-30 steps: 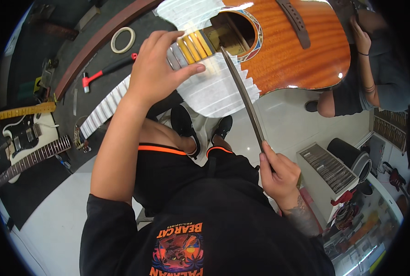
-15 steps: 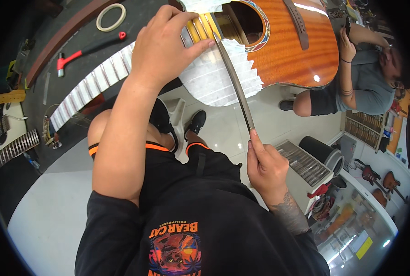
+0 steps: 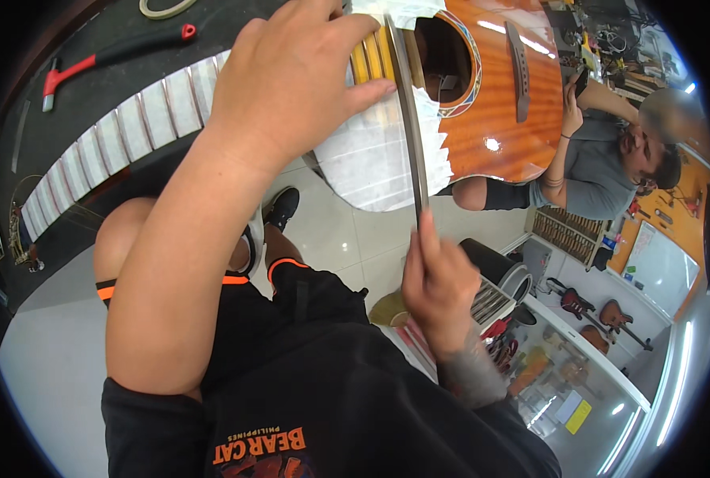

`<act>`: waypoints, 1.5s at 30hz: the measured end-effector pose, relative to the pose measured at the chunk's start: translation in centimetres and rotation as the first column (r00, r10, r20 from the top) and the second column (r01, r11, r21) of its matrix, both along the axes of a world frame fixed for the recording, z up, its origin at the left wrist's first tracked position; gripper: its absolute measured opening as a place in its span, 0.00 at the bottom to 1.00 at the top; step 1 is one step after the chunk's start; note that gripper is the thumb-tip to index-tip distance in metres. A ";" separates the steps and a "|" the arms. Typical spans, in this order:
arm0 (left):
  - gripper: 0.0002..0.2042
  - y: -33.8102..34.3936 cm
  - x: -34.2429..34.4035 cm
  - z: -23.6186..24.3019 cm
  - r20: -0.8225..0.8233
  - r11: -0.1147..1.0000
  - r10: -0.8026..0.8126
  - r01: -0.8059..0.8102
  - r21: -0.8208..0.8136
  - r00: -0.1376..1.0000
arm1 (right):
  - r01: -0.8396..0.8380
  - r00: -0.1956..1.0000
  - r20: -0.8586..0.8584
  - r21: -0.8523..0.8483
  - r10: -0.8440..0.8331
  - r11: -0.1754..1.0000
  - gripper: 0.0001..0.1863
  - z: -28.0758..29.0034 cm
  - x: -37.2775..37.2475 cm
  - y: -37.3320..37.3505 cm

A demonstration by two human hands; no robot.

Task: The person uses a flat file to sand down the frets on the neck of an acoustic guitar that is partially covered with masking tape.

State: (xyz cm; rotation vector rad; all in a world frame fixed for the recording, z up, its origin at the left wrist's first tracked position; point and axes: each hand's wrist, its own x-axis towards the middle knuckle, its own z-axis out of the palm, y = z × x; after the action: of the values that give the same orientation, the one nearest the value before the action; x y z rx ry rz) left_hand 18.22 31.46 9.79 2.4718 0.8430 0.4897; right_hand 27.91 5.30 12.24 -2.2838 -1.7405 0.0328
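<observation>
An acoustic guitar with a glossy orange-brown body (image 3: 494,99) lies across the far side. White masking tape (image 3: 371,171) covers the body beside the fretboard, and taped strips run between the frets along the neck (image 3: 144,123). My left hand (image 3: 279,92) rests over the neck near the soundhole, thumb and fingers straddling the bare yellow-looking frets (image 3: 371,60). In my right hand (image 3: 443,283) is the near end of a long, narrow metal file (image 3: 415,151), the index finger stretched along it. The file's far end lies across the fretboard's end, just right of my left fingertips.
A red-and-black hammer (image 3: 92,60) and a tape roll (image 3: 168,9) lie on the dark bench at left. A seated person (image 3: 598,171) is beyond the guitar at right. A black bin (image 3: 482,263) and a glass-topped case (image 3: 562,382) stand to the right.
The view has shifted, so the bench and room appear displaced. The file now stands steeper, its far end farther over the fretboard, and my right hand is closer to the guitar. My left hand keeps its place.
</observation>
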 end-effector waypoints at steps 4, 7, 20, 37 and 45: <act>0.23 0.0 0.7 0.2 0.022 0.999 -0.023 0.024 -0.041 0.999 | 0.043 0.999 0.000 -0.037 -0.043 0.998 0.28 0.2 -0.6 -4.3; 0.24 -0.3 0.7 0.1 0.025 1.000 0.003 -0.003 0.003 1.000 | 0.004 1.000 0.020 -0.009 -0.004 1.000 0.28 0.2 0.8 1.6; 0.22 -0.6 0.2 0.5 -0.014 0.999 0.021 -0.022 -0.037 1.000 | -0.026 1.000 -0.005 0.008 0.026 1.000 0.30 0.2 0.5 2.1; 0.22 -0.4 -0.7 1.7 0.026 0.995 -0.002 0.004 -0.095 1.000 | -0.018 1.000 -0.023 0.007 0.018 1.000 0.29 0.0 0.8 4.4; 0.22 -0.5 -0.4 2.0 0.004 0.999 -0.030 0.030 -0.031 1.000 | -0.023 0.999 0.021 -0.029 0.024 0.999 0.30 -0.5 -0.4 -4.4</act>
State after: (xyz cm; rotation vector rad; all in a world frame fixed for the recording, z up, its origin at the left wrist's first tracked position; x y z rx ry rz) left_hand 17.84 30.95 11.74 2.4506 0.8055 0.4671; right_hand 27.47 0.92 11.78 -2.2919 -1.7889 0.0379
